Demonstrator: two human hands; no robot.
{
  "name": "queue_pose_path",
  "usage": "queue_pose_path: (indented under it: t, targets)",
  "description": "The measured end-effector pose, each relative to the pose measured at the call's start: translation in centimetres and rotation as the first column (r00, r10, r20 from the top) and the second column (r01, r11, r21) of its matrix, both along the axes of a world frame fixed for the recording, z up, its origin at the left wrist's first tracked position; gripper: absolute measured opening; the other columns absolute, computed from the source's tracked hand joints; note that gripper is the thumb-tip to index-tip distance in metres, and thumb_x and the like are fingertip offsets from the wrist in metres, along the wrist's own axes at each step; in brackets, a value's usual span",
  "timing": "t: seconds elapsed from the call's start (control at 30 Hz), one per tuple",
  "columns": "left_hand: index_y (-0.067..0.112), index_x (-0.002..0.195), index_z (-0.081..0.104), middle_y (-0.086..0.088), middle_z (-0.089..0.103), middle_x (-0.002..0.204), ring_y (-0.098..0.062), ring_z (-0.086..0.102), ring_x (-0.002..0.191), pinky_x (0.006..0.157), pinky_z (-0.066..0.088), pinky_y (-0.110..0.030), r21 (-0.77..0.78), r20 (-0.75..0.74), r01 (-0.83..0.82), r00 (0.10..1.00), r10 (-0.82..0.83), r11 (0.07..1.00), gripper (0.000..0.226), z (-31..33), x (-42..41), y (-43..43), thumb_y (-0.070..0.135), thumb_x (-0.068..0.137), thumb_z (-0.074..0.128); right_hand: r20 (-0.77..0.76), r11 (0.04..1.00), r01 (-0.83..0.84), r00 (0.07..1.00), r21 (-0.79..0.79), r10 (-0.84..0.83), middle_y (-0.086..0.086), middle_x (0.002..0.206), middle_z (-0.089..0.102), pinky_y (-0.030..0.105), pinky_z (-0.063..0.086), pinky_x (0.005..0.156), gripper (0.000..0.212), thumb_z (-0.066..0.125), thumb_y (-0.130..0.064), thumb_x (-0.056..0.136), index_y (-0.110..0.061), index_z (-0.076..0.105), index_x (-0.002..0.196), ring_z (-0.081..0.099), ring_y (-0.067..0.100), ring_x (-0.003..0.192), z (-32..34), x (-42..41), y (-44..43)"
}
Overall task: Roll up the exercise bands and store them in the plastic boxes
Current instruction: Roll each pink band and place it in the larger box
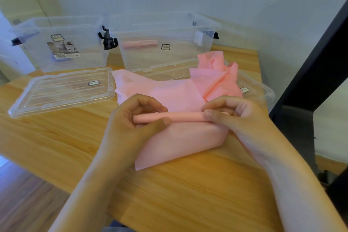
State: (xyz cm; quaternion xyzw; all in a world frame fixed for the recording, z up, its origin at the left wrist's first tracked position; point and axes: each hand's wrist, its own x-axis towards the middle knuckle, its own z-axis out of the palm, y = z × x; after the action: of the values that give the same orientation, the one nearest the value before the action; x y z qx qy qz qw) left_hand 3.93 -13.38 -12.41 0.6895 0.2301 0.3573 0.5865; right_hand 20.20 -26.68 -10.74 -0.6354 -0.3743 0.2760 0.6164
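Both grips pinch the half-rolled pink exercise band (185,117) lying on the tabletop (56,137): the left hand (130,122) at the roll's left end, the right hand (231,118) at its right. The unrolled length trails far toward a clear plastic box (169,58) holding another pink roll (140,44).

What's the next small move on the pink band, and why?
Probably roll the tube a turn away from the body: the left hand and right hand pinch its ends, and much of the pink band lies unrolled beyond it.
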Motion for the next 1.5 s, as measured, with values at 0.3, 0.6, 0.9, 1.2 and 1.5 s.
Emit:
queue_pose_path:
  t: [0.3, 0.6, 0.9, 1.2, 1.5]
  targets:
    - [0.026, 0.083, 0.069, 0.004, 0.073, 0.085, -0.006, 0.065, 0.081, 0.073, 0.047, -0.02, -0.055, -0.047, 0.042, 0.998, -0.045, 0.998, 0.028, 0.02, 0.06, -0.03, 0.024, 0.06, 0.084, 0.022, 0.997, -0.02, 1.0, 0.075, 0.019, -0.001, 0.09, 0.074, 0.012, 0.05, 0.077, 0.016, 0.07, 0.003, 0.075, -0.006, 0.071, 0.089, 0.065, 0.003, 0.085, 0.39, -0.05, -0.33]
    - [0.024, 0.079, 0.069, 0.005, 0.074, 0.086, -0.006, 0.067, 0.084, 0.075, 0.051, -0.015, 0.015, 0.015, -0.011, 1.0, 0.011, 1.0, 0.026, 0.45, -0.29, -0.19, 0.014, 0.062, 0.085, 0.039, 0.999, -0.002, 0.999, 0.042, 0.001, -0.009, 0.075, 0.07, 0.006, 0.045, 0.068, 0.014, 0.072, -0.004, 0.075, -0.002, 0.071, 0.089, 0.061, -0.005, 0.072, 0.19, 0.01, -0.12]
    - [0.015, 0.083, 0.065, 0.005, 0.074, 0.085, -0.002, 0.066, 0.08, 0.071, 0.048, -0.011, -0.019, 0.067, -0.005, 0.998, 0.006, 1.0, 0.024, 0.69, -0.05, -0.62, 0.016, 0.063, 0.079, 0.043, 0.995, -0.028, 0.999, 0.1, 0.023, -0.005, 0.083, 0.072, 0.011, 0.049, 0.074, 0.018, 0.071, 0.001, 0.075, 0.0, 0.069, 0.092, 0.064, -0.001, 0.081, 0.46, -0.14, -0.31]
    - [0.029, 0.078, 0.069, 0.005, 0.073, 0.086, -0.006, 0.067, 0.082, 0.073, 0.05, -0.015, 0.008, 0.035, 0.044, 0.998, -0.044, 0.999, 0.021, 0.33, -0.28, -0.34, 0.015, 0.065, 0.076, 0.047, 0.995, -0.007, 0.999, 0.098, 0.003, -0.003, 0.081, 0.072, 0.014, 0.048, 0.072, 0.012, 0.074, -0.004, 0.072, -0.004, 0.07, 0.084, 0.063, 0.002, 0.078, 0.29, -0.18, -0.11]
    - [0.019, 0.078, 0.067, 0.006, 0.074, 0.085, -0.005, 0.068, 0.076, 0.071, 0.051, -0.014, 0.026, 0.072, 0.005, 0.997, -0.007, 1.0, 0.026, 0.73, -0.15, -0.66, 0.011, 0.062, 0.087, 0.047, 0.994, -0.062, 0.997, 0.088, 0.058, -0.001, 0.085, 0.071, 0.014, 0.047, 0.076, 0.02, 0.071, -0.013, 0.072, -0.005, 0.069, 0.09, 0.061, 0.002, 0.083, 0.33, -0.24, -0.26]
